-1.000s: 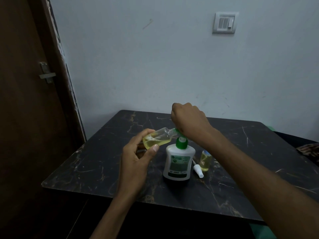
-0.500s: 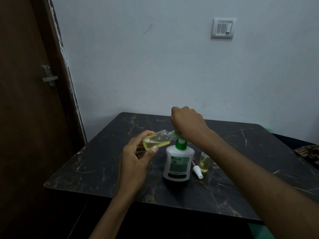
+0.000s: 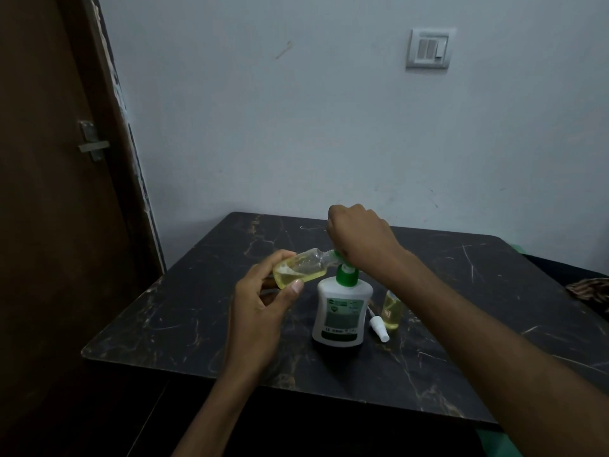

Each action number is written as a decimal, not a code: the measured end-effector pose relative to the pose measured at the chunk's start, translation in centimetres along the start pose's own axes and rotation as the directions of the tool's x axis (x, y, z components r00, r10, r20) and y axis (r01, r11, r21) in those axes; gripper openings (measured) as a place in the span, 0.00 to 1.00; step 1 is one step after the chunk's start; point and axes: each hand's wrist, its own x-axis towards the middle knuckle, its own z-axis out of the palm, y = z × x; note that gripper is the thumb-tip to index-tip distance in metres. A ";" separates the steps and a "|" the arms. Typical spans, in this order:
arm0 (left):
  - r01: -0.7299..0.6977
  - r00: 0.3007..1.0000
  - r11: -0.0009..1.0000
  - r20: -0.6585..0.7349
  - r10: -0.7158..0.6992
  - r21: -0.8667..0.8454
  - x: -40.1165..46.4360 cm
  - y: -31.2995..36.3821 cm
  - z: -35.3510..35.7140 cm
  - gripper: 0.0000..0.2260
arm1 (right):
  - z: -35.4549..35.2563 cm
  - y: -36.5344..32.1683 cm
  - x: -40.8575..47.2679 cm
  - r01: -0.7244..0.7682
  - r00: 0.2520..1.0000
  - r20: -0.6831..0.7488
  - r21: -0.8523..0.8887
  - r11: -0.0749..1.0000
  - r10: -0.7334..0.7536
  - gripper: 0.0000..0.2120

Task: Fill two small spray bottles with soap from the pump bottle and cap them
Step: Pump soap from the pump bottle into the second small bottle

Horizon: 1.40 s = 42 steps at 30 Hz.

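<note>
A white pump bottle [image 3: 341, 311] with a green collar stands on the dark marble table [image 3: 204, 311]. My right hand [image 3: 359, 237] curls over its green pump head and hides most of it. My left hand [image 3: 263, 298] holds a small clear spray bottle [image 3: 301, 267] on its side, its mouth at the pump's spout; yellow soap lies in its lower part. A second small bottle [image 3: 391, 308] with yellow soap stands upright right of the pump bottle, with no cap on it. A white spray cap [image 3: 378, 328] lies on the table between them.
A brown door [image 3: 49, 192] with a metal latch [image 3: 92, 141] stands at the left. The pale wall behind the table carries a light switch [image 3: 429, 49]. Patterned cloth [image 3: 590, 288] shows at the far right edge.
The view has tilted up slightly. Both hands keep their hold, and the soap level in the tilted bottle looks much the same.
</note>
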 end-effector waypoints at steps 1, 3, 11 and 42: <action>0.005 1.000 1.000 -0.003 -0.005 -0.005 -0.1 -0.1 0.0 0.18 | -0.1 0.0 0.0 -0.009 1.000 0.004 0.002 1.000 0.009 0.07; 0.005 1.000 1.000 -0.005 -0.005 -0.011 -0.2 0.0 0.0 0.18 | -0.5 -0.1 0.2 -0.024 1.000 0.003 0.001 1.000 0.024 0.06; -0.002 1.000 1.000 0.001 0.002 -0.012 0.1 0.0 -0.1 0.17 | -0.4 0.1 0.3 -0.006 1.000 -0.008 0.001 1.000 0.006 0.03; 0.000 1.000 1.000 -0.012 0.001 0.008 0.1 0.0 0.1 0.16 | -0.1 0.0 0.4 0.000 1.000 0.013 0.013 1.000 0.000 0.04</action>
